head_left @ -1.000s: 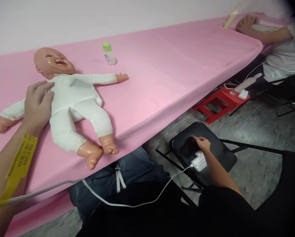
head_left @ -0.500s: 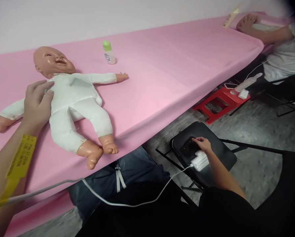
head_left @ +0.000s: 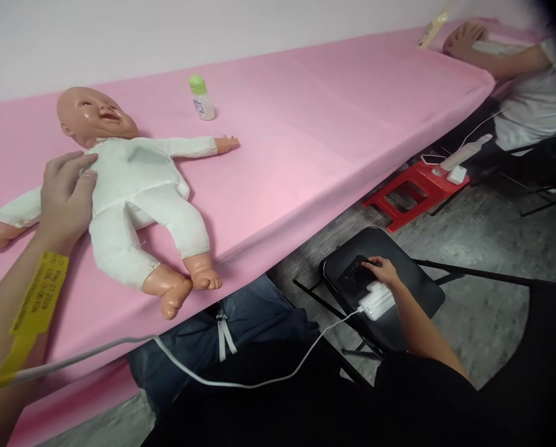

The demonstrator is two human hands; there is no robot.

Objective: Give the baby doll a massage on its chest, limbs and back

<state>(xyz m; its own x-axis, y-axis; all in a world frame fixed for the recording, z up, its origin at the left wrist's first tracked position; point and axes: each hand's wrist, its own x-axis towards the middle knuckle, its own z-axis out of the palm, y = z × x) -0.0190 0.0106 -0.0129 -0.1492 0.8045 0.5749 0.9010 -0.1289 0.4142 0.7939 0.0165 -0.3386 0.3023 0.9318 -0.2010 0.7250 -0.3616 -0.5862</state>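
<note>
A baby doll (head_left: pixel 133 167) with a white cloth body and plastic head, hands and feet lies face up on the pink-covered table. My left hand (head_left: pixel 67 192) rests on the side of its torso below the shoulder, fingers stretched and a little apart. Down to the right, my right hand (head_left: pixel 381 270) pinches the edge of a flat black rectangular thing (head_left: pixel 352 271), whose kind I cannot make out. That thing lies on a black folding chair (head_left: pixel 412 292). Next to it sits a white power bank (head_left: pixel 376 303) with a white cable (head_left: pixel 259 386) plugged in.
A green-capped bottle (head_left: pixel 201 99) stands beyond the doll on the pink tablecloth (head_left: pixel 306 124). The cable runs across my lap to my left wrist. A red stool (head_left: pixel 411 192) holds small items. Another person's arm (head_left: pixel 511 65) rests at the table's far right end.
The whole view has shifted slightly, so the doll and bottle appear a little further left. Both hands keep their places on the doll and the black thing.
</note>
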